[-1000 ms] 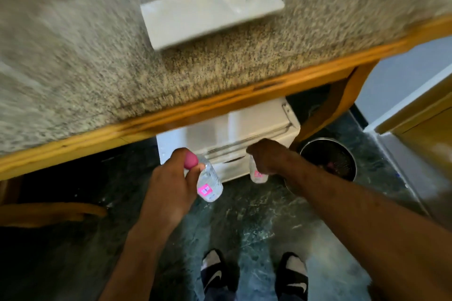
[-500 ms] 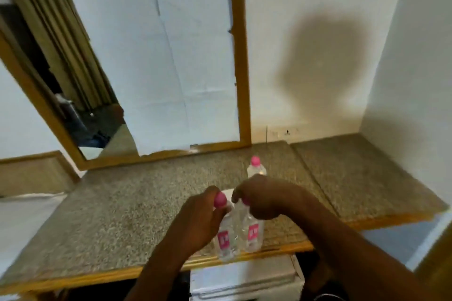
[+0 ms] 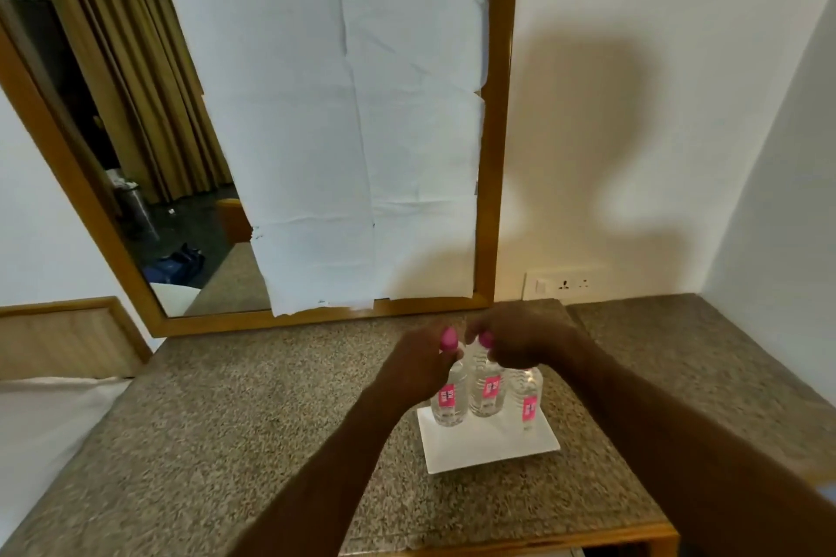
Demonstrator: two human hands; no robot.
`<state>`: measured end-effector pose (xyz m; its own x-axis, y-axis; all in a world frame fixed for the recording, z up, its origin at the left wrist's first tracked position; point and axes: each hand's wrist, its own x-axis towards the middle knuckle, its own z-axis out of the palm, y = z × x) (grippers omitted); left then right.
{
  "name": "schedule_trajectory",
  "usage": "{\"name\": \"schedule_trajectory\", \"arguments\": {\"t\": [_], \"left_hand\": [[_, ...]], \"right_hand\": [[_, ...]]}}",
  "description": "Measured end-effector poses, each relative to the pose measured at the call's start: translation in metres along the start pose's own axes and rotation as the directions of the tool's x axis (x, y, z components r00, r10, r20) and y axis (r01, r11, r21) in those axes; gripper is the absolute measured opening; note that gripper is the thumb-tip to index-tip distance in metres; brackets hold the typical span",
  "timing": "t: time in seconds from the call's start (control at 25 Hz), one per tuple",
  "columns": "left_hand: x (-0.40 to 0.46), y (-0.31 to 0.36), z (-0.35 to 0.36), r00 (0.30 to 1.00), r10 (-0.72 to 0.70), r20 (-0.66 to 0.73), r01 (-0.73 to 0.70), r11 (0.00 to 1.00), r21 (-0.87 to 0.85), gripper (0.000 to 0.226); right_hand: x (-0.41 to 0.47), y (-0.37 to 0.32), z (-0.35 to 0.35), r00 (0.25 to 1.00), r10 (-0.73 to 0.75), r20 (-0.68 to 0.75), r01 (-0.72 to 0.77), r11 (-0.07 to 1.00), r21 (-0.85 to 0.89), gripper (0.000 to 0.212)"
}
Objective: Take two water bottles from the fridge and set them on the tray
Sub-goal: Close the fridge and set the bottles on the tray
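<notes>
A white square tray [image 3: 488, 448] lies on the granite counter. My left hand [image 3: 418, 364] grips the neck of a clear water bottle [image 3: 448, 398] with a pink cap and pink label, held upright over the tray's far left part. My right hand [image 3: 520, 341] grips a second such bottle [image 3: 487, 391] by its neck, right beside the first. Both bottle bases are at the tray's surface; whether they touch it I cannot tell. A third bottle [image 3: 527, 396] stands on the tray to the right, its cap hidden behind my right wrist.
The granite counter [image 3: 253, 421] has a wooden front edge [image 3: 543, 540] and runs right into a corner. A wood-framed mirror [image 3: 135, 149], partly covered with white paper, leans on the wall behind. A wall socket [image 3: 563, 284] sits low on the wall. White bedding [image 3: 40, 412] lies at left.
My view rose from the floor and fridge to the counter. Both hands lifted the two bottles from below the counter edge and carried them forward over the tray.
</notes>
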<state>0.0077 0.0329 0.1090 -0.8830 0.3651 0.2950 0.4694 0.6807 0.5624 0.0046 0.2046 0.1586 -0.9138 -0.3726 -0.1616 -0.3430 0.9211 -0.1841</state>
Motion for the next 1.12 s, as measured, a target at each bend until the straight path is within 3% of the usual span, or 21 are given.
{"name": "schedule_trajectory", "arguments": {"t": [0.24, 0.6, 0.88, 1.12], "left_hand": [[0.018, -0.034, 0.036, 0.995, -0.046, 0.089, 0.045, 0.999, 0.007, 0.018], [0.026, -0.051, 0.062, 0.980, -0.132, 0.149, 0.131, 0.991, 0.014, 0.020], [0.032, -0.061, 0.066, 0.986, -0.092, 0.140, 0.095, 0.995, -0.013, 0.018], [0.040, -0.063, 0.067, 0.980, -0.047, 0.192, 0.034, 0.997, 0.070, 0.028]], "right_hand": [[0.030, 0.028, 0.039, 0.997, 0.040, 0.071, -0.049, 0.991, 0.128, 0.036], [0.053, 0.049, 0.068, 0.994, -0.012, 0.109, 0.011, 1.000, 0.003, 0.036], [0.066, 0.056, 0.068, 0.985, 0.013, 0.171, -0.029, 0.995, 0.091, 0.041], [0.070, 0.057, 0.066, 0.975, 0.032, 0.218, -0.069, 0.984, 0.163, 0.049]]}}
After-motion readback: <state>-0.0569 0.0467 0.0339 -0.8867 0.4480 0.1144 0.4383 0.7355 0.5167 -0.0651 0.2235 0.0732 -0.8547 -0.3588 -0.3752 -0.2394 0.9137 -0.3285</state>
